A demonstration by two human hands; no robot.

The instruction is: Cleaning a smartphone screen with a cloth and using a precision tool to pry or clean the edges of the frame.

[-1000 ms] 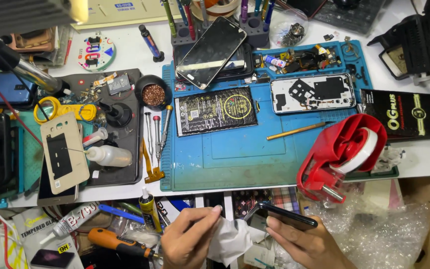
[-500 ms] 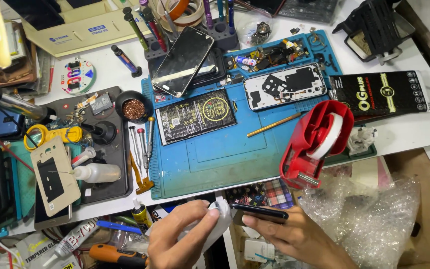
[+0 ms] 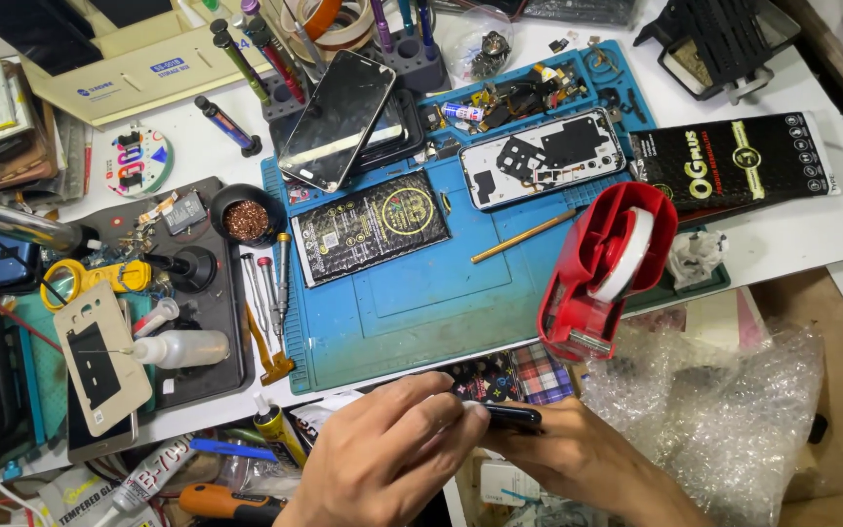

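Pressing down on the thin black phone, the left hand now covers it, white cloth gone; right hand fingers grip its underside.

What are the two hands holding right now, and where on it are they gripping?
A dark phone, seen edge-on. The left hand pinches its left end with the fingertips; the right hand supports it from beneath and behind.
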